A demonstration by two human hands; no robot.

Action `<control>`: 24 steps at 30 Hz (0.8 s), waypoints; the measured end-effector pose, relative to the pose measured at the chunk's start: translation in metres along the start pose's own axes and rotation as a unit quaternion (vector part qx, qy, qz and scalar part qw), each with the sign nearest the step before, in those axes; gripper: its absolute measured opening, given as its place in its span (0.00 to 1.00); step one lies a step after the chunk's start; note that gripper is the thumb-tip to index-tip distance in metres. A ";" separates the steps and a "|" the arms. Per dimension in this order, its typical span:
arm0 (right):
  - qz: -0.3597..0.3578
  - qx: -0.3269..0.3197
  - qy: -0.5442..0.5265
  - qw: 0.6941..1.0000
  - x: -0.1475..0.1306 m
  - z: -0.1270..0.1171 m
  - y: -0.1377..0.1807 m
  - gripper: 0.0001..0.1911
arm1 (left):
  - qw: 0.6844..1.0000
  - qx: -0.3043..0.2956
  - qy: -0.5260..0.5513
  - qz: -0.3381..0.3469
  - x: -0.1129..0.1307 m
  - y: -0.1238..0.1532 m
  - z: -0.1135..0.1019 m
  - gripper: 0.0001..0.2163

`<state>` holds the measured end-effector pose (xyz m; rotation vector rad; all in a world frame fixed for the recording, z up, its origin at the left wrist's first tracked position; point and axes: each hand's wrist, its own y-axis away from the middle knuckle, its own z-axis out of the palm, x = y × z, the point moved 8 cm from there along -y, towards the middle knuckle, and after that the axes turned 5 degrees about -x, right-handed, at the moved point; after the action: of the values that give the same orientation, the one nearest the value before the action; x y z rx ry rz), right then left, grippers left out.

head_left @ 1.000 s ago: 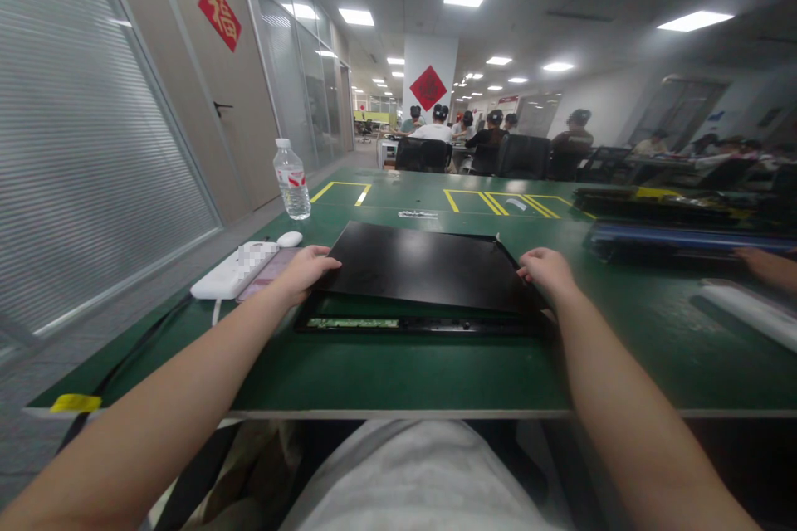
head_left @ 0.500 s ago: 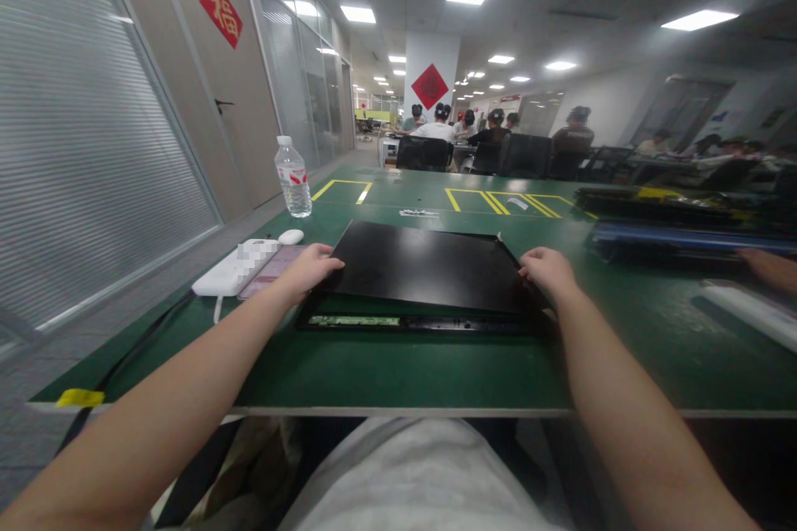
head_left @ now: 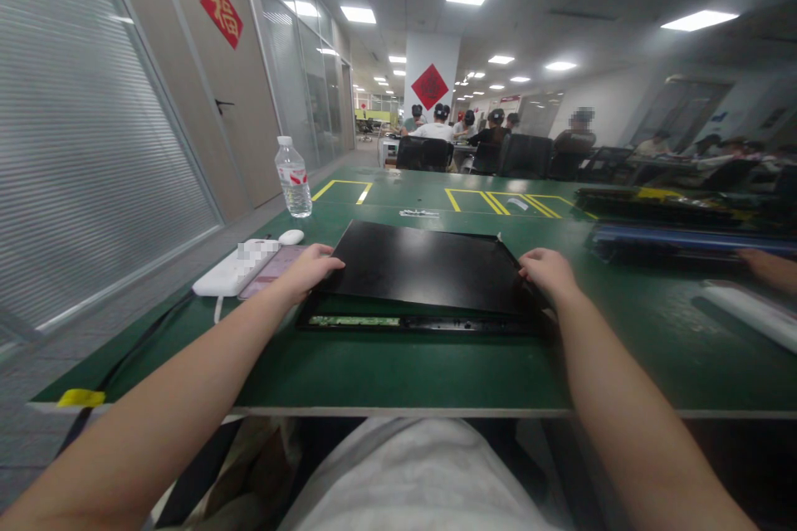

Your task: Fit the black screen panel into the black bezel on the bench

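A flat, glossy black screen panel (head_left: 423, 265) lies slightly askew over a shallow black frame (head_left: 473, 323) on the green table. Along the frame's near side a strip of green circuit board (head_left: 354, 320) is exposed. My left hand (head_left: 315, 270) pinches the panel's left edge, thumb on top and fingers curled beneath. At the right edge my right hand (head_left: 548, 272) is closed with thumb and fingertips together on the panel. Whether its fingers also touch the frame I cannot tell. The frame's far part is mostly hidden under the panel.
A water bottle (head_left: 292, 178) stands at the far left. Nearer are a white power bank (head_left: 233, 270), a phone (head_left: 267, 274) and a small white case (head_left: 290, 237). To the right, another person's hand (head_left: 769, 267) is beside a dark blue-edged panel (head_left: 685, 241).
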<state>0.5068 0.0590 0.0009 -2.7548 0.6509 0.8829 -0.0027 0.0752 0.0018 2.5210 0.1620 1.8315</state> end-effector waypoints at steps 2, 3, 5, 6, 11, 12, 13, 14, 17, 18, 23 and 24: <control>-0.003 -0.001 -0.002 1.000 0.001 0.001 -0.002 0.08 | 1.000 0.006 -0.006 0.006 -0.002 -0.003 -0.002 0.19; -0.004 -0.003 -0.004 1.000 0.002 0.002 -0.002 0.09 | 1.000 0.010 -0.008 0.008 -0.004 -0.005 -0.003 0.20; -0.004 -0.008 -0.007 1.000 0.005 0.003 -0.004 0.09 | 1.000 0.015 -0.009 0.011 -0.005 -0.007 -0.004 0.21; -0.005 -0.010 -0.008 1.000 0.005 0.004 -0.005 0.09 | 1.000 0.014 -0.007 0.012 -0.006 -0.008 -0.005 0.21; -0.007 -0.017 -0.021 1.000 0.008 0.006 -0.008 0.10 | 1.000 0.007 0.000 0.002 -0.006 -0.007 -0.003 0.19; -0.006 -0.017 -0.021 1.000 0.008 0.006 -0.008 0.10 | 1.000 0.006 0.002 -0.001 -0.006 -0.007 -0.003 0.19; -0.005 -0.016 -0.021 1.000 0.008 0.006 -0.008 0.09 | 1.000 0.005 0.004 -0.003 -0.006 -0.007 -0.003 0.19; -0.003 -0.016 -0.020 1.000 0.008 0.006 -0.008 0.09 | 1.000 0.003 0.008 -0.006 -0.006 -0.007 -0.003 0.19; -0.002 -0.015 -0.016 1.000 0.008 0.005 -0.008 0.09 | 1.000 -0.007 0.027 -0.011 -0.007 -0.007 -0.001 0.19; -0.002 -0.014 -0.015 1.000 0.008 0.005 -0.007 0.09 | 0.999 -0.014 0.035 -0.013 -0.008 -0.007 0.000 0.20; -0.002 -0.012 -0.015 1.000 0.008 0.004 -0.007 0.09 | 0.998 -0.022 0.058 -0.004 -0.006 -0.006 0.002 0.20; -0.001 -0.011 -0.016 1.000 0.008 0.004 -0.007 0.09 | 0.998 -0.006 0.060 0.003 -0.005 -0.006 0.000 0.20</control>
<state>0.5141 0.0632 -0.0066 -2.7547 0.6374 0.9374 -0.0047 0.0803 -0.0028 2.4070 0.1443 1.9807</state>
